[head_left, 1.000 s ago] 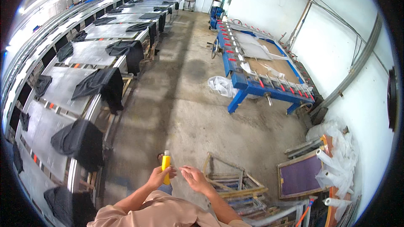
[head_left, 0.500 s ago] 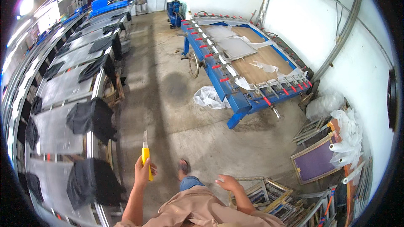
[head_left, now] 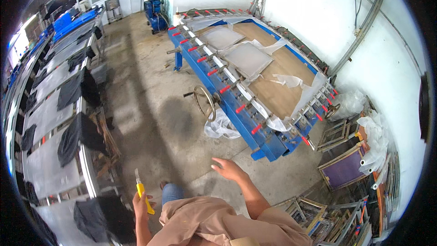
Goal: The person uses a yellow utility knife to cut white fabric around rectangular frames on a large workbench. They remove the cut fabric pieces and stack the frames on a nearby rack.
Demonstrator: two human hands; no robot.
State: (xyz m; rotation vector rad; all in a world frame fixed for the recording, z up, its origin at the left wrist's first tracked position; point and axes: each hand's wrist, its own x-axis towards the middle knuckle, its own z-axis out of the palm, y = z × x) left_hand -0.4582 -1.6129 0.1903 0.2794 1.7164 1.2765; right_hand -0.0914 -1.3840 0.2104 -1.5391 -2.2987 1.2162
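Observation:
Upright in my left hand (head_left: 140, 204) is a yellow utility knife (head_left: 145, 197) with its blade extended upward; the fingers wrap round its handle. My right hand (head_left: 229, 169) reaches forward in the air with fingers stretched out and nothing in it. Ahead of it stands a large blue stretching table (head_left: 218, 84), lined with red-handled clamps along its edges. On the table lie pale mesh-covered frames (head_left: 248, 59), brown board (head_left: 284, 93) and torn strips of white mesh (head_left: 291, 80). A metal handwheel (head_left: 205, 103) sits on the table's near left side.
A long row of printing tables (head_left: 48, 166) with black cloths (head_left: 98, 221) runs along the left. Crumpled white mesh (head_left: 221, 125) lies on the floor under the blue table. Stacked frames (head_left: 305, 214), a purple screen (head_left: 342, 169) and white rolls (head_left: 374, 148) crowd the right wall.
I have moved forward, nearer the blue table, which now appears larger. My right hand has risen and stretched further forward. The utility knife stays in my left hand, lower in view.

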